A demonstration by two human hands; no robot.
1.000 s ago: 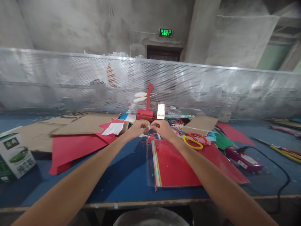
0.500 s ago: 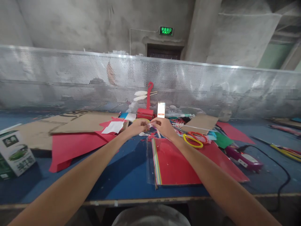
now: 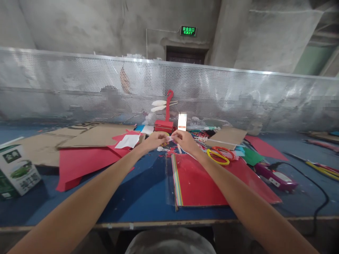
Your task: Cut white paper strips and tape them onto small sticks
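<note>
Both my arms reach out over a blue table [image 3: 137, 197]. My left hand [image 3: 154, 140] and my right hand [image 3: 184, 139] meet at the middle of the table and pinch a small pale scrap of paper [image 3: 170, 139] between their fingertips. Small red and white paper cuttings [image 3: 165, 151] lie just below the hands. A stack of coloured paper with a red top sheet [image 3: 197, 181] lies under my right forearm. Behind the hands stand a red tape dispenser [image 3: 164, 124] and a phone [image 3: 182, 121].
Red sheets [image 3: 84, 160] and brown cardboard [image 3: 90, 137] lie to the left, with a white and green carton [image 3: 16, 173] at the far left. Yellow and red scissors [image 3: 218, 155], a purple glue gun [image 3: 277, 176] with black cable and a perforated metal screen [image 3: 238, 95] are to the right and behind.
My hands have stayed together on the small scrap and shifted slightly away from me. The view has tilted a little.
</note>
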